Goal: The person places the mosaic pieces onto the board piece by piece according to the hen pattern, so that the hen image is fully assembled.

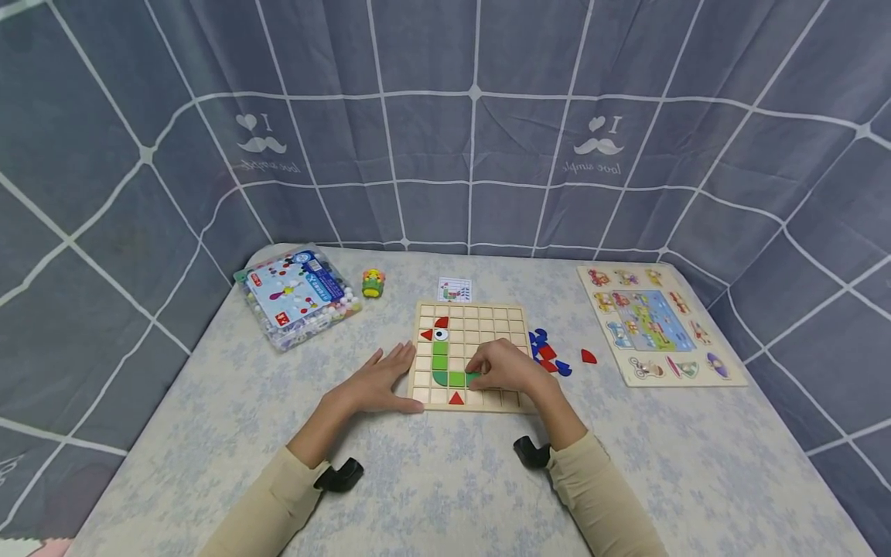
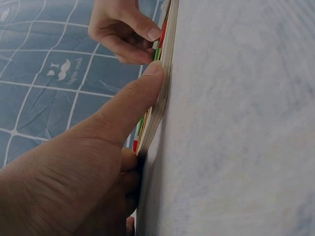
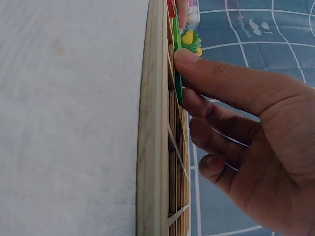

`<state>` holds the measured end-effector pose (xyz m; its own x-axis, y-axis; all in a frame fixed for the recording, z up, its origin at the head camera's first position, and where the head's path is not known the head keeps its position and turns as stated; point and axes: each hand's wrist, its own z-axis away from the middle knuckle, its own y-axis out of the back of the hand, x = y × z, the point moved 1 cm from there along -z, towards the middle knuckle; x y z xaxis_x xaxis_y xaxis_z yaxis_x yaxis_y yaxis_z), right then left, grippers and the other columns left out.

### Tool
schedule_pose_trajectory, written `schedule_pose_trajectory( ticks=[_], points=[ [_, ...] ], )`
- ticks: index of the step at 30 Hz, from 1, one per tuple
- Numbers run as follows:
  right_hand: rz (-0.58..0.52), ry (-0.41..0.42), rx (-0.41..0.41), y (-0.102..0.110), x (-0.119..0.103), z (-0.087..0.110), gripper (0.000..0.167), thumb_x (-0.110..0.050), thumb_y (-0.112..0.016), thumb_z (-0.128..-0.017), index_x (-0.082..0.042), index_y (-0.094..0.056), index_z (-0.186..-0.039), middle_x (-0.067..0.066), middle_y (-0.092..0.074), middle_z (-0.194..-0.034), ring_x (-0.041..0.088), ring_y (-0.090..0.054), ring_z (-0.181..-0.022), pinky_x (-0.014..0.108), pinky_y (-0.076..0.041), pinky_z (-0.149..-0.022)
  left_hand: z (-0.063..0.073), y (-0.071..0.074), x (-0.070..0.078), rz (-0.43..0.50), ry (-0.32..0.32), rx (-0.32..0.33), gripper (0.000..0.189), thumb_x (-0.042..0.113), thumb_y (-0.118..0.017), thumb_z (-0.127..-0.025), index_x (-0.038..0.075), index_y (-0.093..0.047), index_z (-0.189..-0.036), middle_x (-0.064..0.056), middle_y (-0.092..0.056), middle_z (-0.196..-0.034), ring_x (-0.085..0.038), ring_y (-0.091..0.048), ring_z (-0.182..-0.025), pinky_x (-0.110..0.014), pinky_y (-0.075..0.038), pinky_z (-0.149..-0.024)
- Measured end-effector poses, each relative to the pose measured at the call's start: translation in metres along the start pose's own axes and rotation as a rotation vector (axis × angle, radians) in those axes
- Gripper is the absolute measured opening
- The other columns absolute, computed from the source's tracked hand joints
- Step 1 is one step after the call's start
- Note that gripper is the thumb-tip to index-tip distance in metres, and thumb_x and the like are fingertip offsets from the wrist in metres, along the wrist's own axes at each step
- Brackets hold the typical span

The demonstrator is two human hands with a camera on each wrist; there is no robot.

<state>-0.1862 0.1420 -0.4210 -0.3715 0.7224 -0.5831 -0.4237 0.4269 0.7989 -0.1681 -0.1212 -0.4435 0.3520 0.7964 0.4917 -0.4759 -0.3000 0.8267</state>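
A wooden grid board (image 1: 497, 329) lies on the table in front of me. On its left part, red pieces, a white eye piece (image 1: 441, 335) and green squares (image 1: 440, 355) form a figure; a red triangle (image 1: 455, 398) sits in the bottom row. My left hand (image 1: 379, 383) rests against the board's left side with spread, mostly straight fingers, its thumb touching the near edge. Over the lower middle cells, my right hand (image 1: 504, 365) pinches a green piece (image 3: 177, 73) between thumb and forefinger. The piece's full shape is partly covered by the fingers.
Blue and red pieces (image 1: 540, 340) lie at the board's right, with a red quarter-round piece (image 1: 588, 356) apart. A picture card (image 1: 455, 289) is behind the board. Farther left are a toy figure (image 1: 373, 283) and a bead box (image 1: 295, 298); a picture puzzle (image 1: 710, 371) lies right.
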Motion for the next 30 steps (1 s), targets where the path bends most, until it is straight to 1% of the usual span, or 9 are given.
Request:
schedule_pose_trajectory(
  ticks=[3, 9, 12, 16, 19, 22, 26, 30],
  points=[
    [0.002, -0.006, 0.006, 0.000, -0.001, 0.001, 0.021, -0.017, -0.082, -0.078, -0.011, -0.079, -0.098, -0.001, -0.071, -0.090, 0.008, -0.056, -0.070, 0.021, -0.049, -0.062, 0.001, 0.001, 0.001, 0.010, -0.008, 0.006, 0.111, 0.061, -0.069, -0.080, 0.006, -0.010, -0.157, -0.010, -0.009, -0.165, -0.028, -0.007, -0.153, -0.053, -0.003, -0.124],
    [-0.064, -0.075, 0.026, 0.009, 0.004, 0.006, 0.020, -0.016, -0.082, -0.077, -0.011, -0.078, -0.095, -0.003, -0.070, -0.088, 0.010, -0.057, -0.070, 0.024, -0.050, -0.062, 0.001, 0.002, 0.001, 0.008, -0.022, 0.014, 0.111, 0.061, -0.069, -0.081, 0.005, -0.009, -0.157, -0.012, -0.009, -0.165, -0.029, -0.007, -0.153, -0.054, -0.004, -0.124],
    [-0.096, -0.068, 0.044, 0.020, 0.014, 0.012, 0.017, -0.014, -0.080, -0.079, -0.010, -0.077, -0.096, -0.001, -0.070, -0.088, 0.011, -0.057, -0.071, 0.025, -0.050, -0.062, 0.001, 0.001, 0.001, 0.006, -0.025, 0.015, 0.111, 0.061, -0.069, -0.081, 0.005, -0.009, -0.157, -0.012, -0.009, -0.165, -0.029, -0.007, -0.153, -0.054, -0.004, -0.124],
    [-0.102, -0.064, 0.077, 0.038, 0.032, 0.026, 0.017, -0.012, -0.076, -0.082, -0.008, -0.077, -0.098, 0.002, -0.068, -0.081, 0.012, -0.053, -0.065, 0.027, -0.046, -0.058, 0.002, 0.001, 0.001, 0.008, -0.023, 0.014, 0.111, 0.060, -0.069, -0.081, 0.005, -0.010, -0.156, -0.012, -0.009, -0.165, -0.029, -0.007, -0.153, -0.054, -0.004, -0.124],
    [-0.126, -0.115, 0.088, 0.049, 0.047, 0.036, 0.017, -0.010, -0.075, -0.083, -0.006, -0.076, -0.099, 0.006, -0.064, -0.072, 0.015, -0.053, -0.058, 0.028, -0.044, -0.053, 0.002, 0.000, 0.000, 0.009, -0.018, 0.018, 0.111, 0.061, -0.069, -0.081, 0.005, -0.010, -0.157, -0.011, -0.010, -0.165, -0.029, -0.007, -0.153, -0.054, -0.004, -0.124],
    [-0.142, -0.178, 0.081, 0.056, 0.064, 0.044, 0.020, -0.008, -0.076, -0.081, -0.004, -0.075, -0.101, 0.008, -0.064, -0.072, 0.016, -0.054, -0.058, 0.028, -0.045, -0.052, 0.001, 0.000, 0.000, 0.008, -0.013, 0.020, 0.111, 0.061, -0.069, -0.080, 0.006, -0.010, -0.157, -0.011, -0.010, -0.165, -0.029, -0.007, -0.153, -0.053, -0.003, -0.124],
    [-0.119, -0.229, 0.070, 0.057, 0.082, 0.051, 0.021, -0.007, -0.078, -0.079, -0.003, -0.076, -0.100, 0.009, -0.068, -0.084, 0.014, -0.054, -0.066, 0.027, -0.046, -0.057, 0.001, 0.000, 0.001, 0.006, -0.018, 0.013, 0.111, 0.062, -0.068, -0.080, 0.005, -0.010, -0.157, -0.012, -0.009, -0.165, -0.029, -0.007, -0.153, -0.053, -0.003, -0.124],
    [-0.111, -0.274, 0.068, 0.057, 0.091, 0.055, 0.021, -0.007, -0.079, -0.077, -0.004, -0.076, -0.098, 0.010, -0.070, -0.091, 0.015, -0.056, -0.071, 0.028, -0.048, -0.060, 0.002, 0.000, -0.001, 0.010, -0.034, 0.015, 0.111, 0.061, -0.068, -0.081, 0.005, -0.010, -0.157, -0.013, -0.009, -0.165, -0.030, -0.007, -0.153, -0.053, -0.003, -0.124]
  ],
)
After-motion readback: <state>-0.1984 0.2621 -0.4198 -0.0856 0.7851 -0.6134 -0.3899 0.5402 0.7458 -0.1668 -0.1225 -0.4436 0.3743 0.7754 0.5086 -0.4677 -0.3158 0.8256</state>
